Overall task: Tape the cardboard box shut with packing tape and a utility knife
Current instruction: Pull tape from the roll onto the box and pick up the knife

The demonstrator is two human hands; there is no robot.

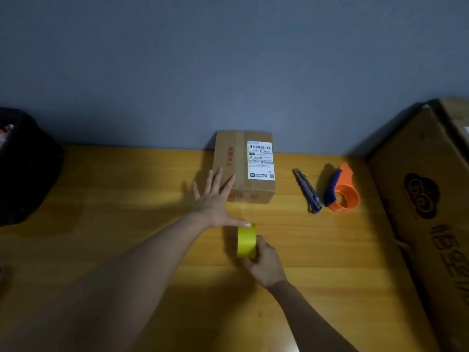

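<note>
A small cardboard box [243, 166] with a white shipping label and red print stands against the wall at the back of the wooden table. My left hand [215, 199] is spread flat, its fingers resting on the box's front left corner and its thumb touching the top of the yellow tape roll [246, 240]. The roll stands on edge in front of the box, and my right hand [264, 262] grips it from the near right side. A thin clear strip of tape seems to run from the roll to the box. A blue utility knife [307, 190] lies to the right of the box.
An orange and blue tape dispenser [342, 191] lies beside the knife. A large printed cardboard box [426, 212] fills the right side. A black bin [25, 166] stands at the far left. The wooden table [127, 212] runs up to a blue-grey wall.
</note>
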